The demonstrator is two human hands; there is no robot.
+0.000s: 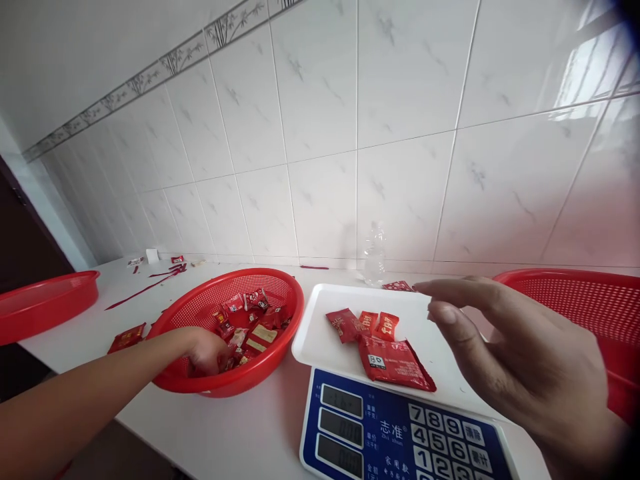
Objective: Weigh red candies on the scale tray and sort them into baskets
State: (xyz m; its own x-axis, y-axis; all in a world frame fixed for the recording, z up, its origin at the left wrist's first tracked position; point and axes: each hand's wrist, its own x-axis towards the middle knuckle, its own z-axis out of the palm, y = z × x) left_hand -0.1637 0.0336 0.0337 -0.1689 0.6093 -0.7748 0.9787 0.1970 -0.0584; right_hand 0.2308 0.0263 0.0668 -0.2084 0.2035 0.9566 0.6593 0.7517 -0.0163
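Loose sachets [253, 319]: small, red, glossy foil, pillow-shaped, heaped at mixed angles in a round perforated plastic basket [250, 272] on the white counter [250, 427]. Left hand [207, 351] lay among them, fingers curled down; whether it gripped any could not be told. Large sachet [395, 363]: flat, on the white rectangular scale tray [320, 333], long axis slanting far-left to near-right, three small sachets [369, 323] just behind. Right hand [525, 360] hovered over the tray, fingers spread, empty.

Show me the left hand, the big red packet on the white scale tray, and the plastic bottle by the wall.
left hand [207, 352], head view, knuckles, inside the red basket [265, 370]
big red packet [395, 363], head view, middle of its wrapper
plastic bottle [375, 257], head view, its clear body
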